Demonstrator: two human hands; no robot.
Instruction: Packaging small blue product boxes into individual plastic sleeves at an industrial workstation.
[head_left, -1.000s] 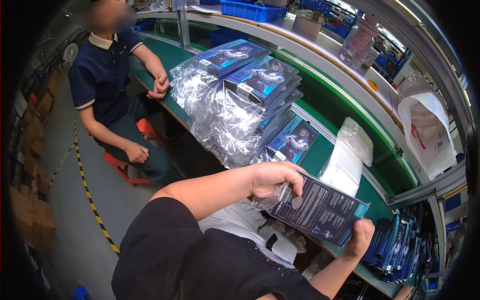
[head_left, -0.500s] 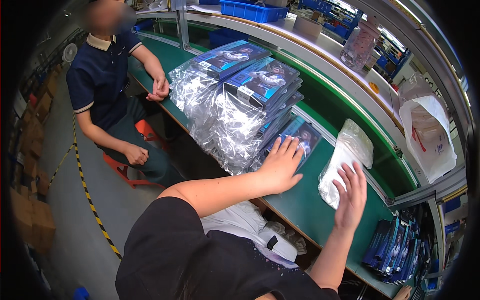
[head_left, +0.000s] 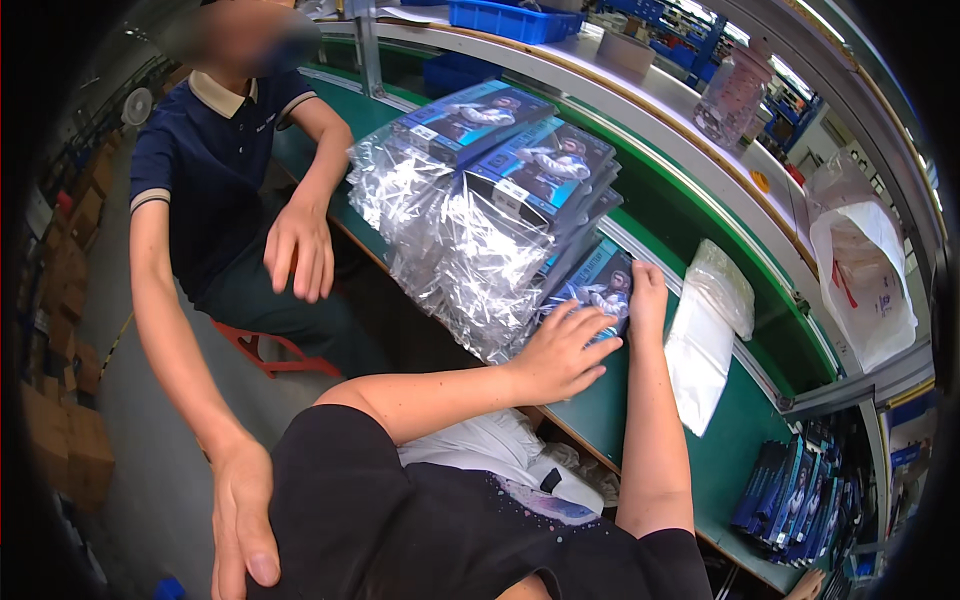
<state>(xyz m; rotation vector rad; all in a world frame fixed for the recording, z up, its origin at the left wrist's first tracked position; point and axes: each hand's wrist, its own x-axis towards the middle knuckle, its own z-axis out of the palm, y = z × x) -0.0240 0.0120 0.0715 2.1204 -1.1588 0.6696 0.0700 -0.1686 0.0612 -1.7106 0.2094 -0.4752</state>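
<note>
Your left hand (head_left: pixel 566 360), fingers spread, is at the lower edge of the dark blue box (head_left: pixel 598 280), right of frame centre. Your right hand (head_left: pixel 648 292) touches its right edge; whether it grips cannot be determined. Bagged boxes (head_left: pixel 500 245) stand upper left of it.

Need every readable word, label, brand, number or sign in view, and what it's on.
I won't transcribe wording or brands; print by location:
Top box of the nearer stack: pale cover lettering.
White label on its side: too small to read.
Box at the left hand: pale lettering.
Row of boxes, far right: too small.
Co-worker's shirt: small chest lettering, blurred.
</note>
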